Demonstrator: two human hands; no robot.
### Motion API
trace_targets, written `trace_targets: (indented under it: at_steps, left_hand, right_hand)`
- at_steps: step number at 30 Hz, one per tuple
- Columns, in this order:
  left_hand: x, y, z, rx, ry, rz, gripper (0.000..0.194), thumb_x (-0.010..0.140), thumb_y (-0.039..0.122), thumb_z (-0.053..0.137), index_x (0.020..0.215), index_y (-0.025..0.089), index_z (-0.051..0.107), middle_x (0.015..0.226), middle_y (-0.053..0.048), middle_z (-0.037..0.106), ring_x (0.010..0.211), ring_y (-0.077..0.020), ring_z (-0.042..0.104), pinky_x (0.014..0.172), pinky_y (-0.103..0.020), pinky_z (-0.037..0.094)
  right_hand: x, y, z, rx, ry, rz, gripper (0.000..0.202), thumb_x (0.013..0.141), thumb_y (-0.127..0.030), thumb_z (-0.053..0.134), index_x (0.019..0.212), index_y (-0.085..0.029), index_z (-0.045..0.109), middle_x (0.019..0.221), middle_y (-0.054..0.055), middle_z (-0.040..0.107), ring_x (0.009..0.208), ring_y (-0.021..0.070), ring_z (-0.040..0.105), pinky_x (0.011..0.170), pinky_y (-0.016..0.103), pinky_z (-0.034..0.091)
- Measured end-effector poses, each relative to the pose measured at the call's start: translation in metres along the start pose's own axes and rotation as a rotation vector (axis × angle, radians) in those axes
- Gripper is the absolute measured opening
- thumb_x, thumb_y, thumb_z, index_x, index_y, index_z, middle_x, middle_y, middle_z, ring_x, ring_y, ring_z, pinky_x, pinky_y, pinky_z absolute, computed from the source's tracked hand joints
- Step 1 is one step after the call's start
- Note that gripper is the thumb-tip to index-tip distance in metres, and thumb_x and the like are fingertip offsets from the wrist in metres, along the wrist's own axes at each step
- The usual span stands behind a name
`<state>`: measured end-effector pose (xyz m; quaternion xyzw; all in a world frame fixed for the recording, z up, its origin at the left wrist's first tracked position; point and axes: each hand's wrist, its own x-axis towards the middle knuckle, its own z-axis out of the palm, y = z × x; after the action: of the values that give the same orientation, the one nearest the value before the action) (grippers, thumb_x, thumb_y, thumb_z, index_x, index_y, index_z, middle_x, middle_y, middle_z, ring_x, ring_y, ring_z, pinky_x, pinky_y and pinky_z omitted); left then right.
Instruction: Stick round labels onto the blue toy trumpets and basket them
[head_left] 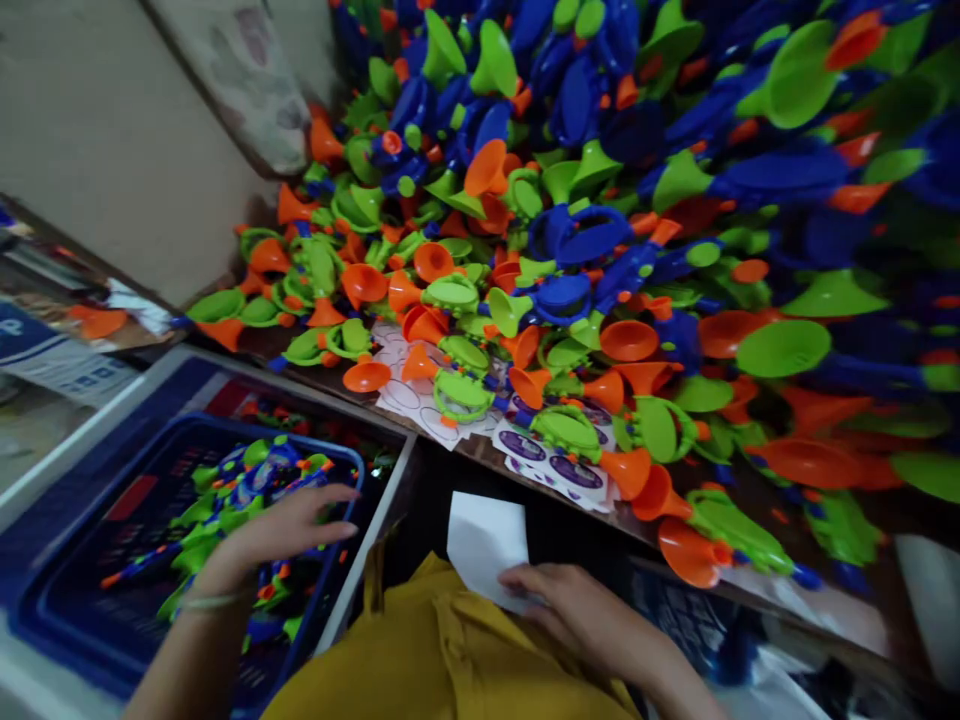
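My left hand [296,522] reaches over a dark blue plastic basket [352,470] at the lower left. Its thumb and fingers are apart, and nothing shows between them. Beneath it in the basket lie several small toy trumpets [259,470] in blue, green and orange. In front of the mustard-coloured clothing, my right hand [559,600] pinches a white sheet of paper [487,535] by its lower right part. The side of the sheet facing me looks blank. Printed sticker sheets [555,465] with purple ovals lie at the table edge just beyond it.
A large heap of green, orange and blue toy trumpets [562,240] covers the table up to its front edge [480,450]. The basket sits inside a pale-rimmed box or drawer [375,540]. At the upper left stands a light panel [97,130].
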<state>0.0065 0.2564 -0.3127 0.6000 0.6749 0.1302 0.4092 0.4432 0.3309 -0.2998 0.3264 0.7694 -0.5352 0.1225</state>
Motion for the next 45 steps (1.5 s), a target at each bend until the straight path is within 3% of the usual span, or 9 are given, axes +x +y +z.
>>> trace_targets:
  at_steps: [4,10,16,20,25,29,35,40,45]
  left_hand:
    - [0.024,0.046,0.045,-0.206,-0.238,0.286,0.062,0.088,0.061,0.087,0.139,0.027,0.081,0.135,-0.014,0.085,0.11,-0.0302,0.086,0.096,-0.038,0.068]
    - [0.046,0.094,0.061,-0.335,-0.141,0.696,0.062,0.083,0.046,0.096,0.141,0.03,0.08,0.139,-0.014,0.083,0.136,-0.0371,0.077,0.116,-0.049,0.061]
    - [0.06,0.131,0.044,-0.392,0.027,0.497,0.033,0.107,0.044,0.07,0.127,0.021,0.082,0.112,-0.008,0.087,0.098,-0.0247,0.081,0.087,-0.031,0.063]
    - [0.075,0.157,0.042,-0.453,0.142,0.386,0.035,0.104,0.052,0.071,0.098,0.019,0.081,0.082,-0.002,0.077,0.072,-0.018,0.066,0.067,-0.027,0.053]
    - [0.085,0.191,0.042,-0.503,0.178,0.411,0.042,0.099,0.055,0.077,0.123,0.022,0.08,0.114,-0.009,0.086,0.098,-0.026,0.08,0.081,-0.032,0.063]
    - [0.09,0.212,0.034,-0.394,0.262,0.517,0.036,0.099,0.05,0.075,0.122,0.022,0.081,0.121,-0.01,0.087,0.109,-0.0282,0.083,0.092,-0.035,0.065]
    - [0.095,0.215,0.031,-0.236,0.167,0.573,0.042,0.104,0.049,0.068,0.137,0.023,0.073,0.113,-0.007,0.089,0.095,-0.0247,0.087,0.074,-0.027,0.068]
    - [0.101,0.193,0.042,0.065,0.382,0.71,0.043,0.108,0.055,0.063,0.142,0.03,0.073,0.117,-0.006,0.09,0.095,-0.0268,0.089,0.064,-0.024,0.066]
    - [0.103,0.186,0.043,0.206,0.434,0.764,0.04,0.109,0.052,0.063,0.145,0.036,0.068,0.113,0.0,0.09,0.088,-0.0227,0.089,0.054,-0.019,0.062]
  right_hand:
    - [0.002,0.003,0.003,-0.021,0.024,-0.03,0.047,0.099,-0.029,0.067,0.146,-0.028,0.075,0.144,0.013,0.081,0.131,0.0341,0.078,0.115,0.045,0.059]
    - [0.019,0.006,0.012,-0.016,0.227,-0.156,0.034,0.111,-0.03,0.047,0.124,-0.026,0.077,0.118,0.012,0.087,0.106,0.0296,0.085,0.095,0.042,0.066]
    - [0.017,-0.019,-0.019,0.449,0.907,-0.263,0.028,0.109,-0.043,0.065,0.129,-0.026,0.055,0.079,-0.004,0.072,0.061,0.0138,0.065,0.058,0.022,0.051]
    - [0.01,-0.035,-0.041,0.372,1.0,-0.299,0.018,0.104,-0.037,0.071,0.117,-0.026,0.066,0.088,-0.002,0.072,0.076,0.0146,0.067,0.068,0.024,0.054]
    - [0.004,-0.044,-0.048,0.25,1.021,-0.274,0.017,0.1,-0.031,0.078,0.117,-0.026,0.075,0.092,-0.001,0.075,0.083,0.0169,0.069,0.079,0.028,0.056]
    - [-0.002,-0.044,-0.049,0.264,0.95,-0.321,0.038,0.094,-0.029,0.087,0.13,-0.027,0.075,0.118,0.003,0.083,0.106,0.021,0.077,0.095,0.033,0.06]
    - [-0.004,-0.041,-0.042,0.262,1.135,-0.309,0.03,0.093,-0.013,0.084,0.119,-0.027,0.082,0.111,0.003,0.088,0.101,0.0194,0.083,0.092,0.028,0.064]
    - [0.004,-0.041,-0.032,0.018,1.271,-0.369,0.012,0.095,-0.016,0.086,0.099,-0.027,0.086,0.087,-0.001,0.087,0.083,0.0173,0.082,0.086,0.026,0.065]
    - [0.008,-0.035,-0.021,-0.09,1.423,-0.542,0.014,0.107,-0.023,0.075,0.103,-0.024,0.089,0.087,0.002,0.084,0.076,0.0125,0.078,0.08,0.021,0.066]
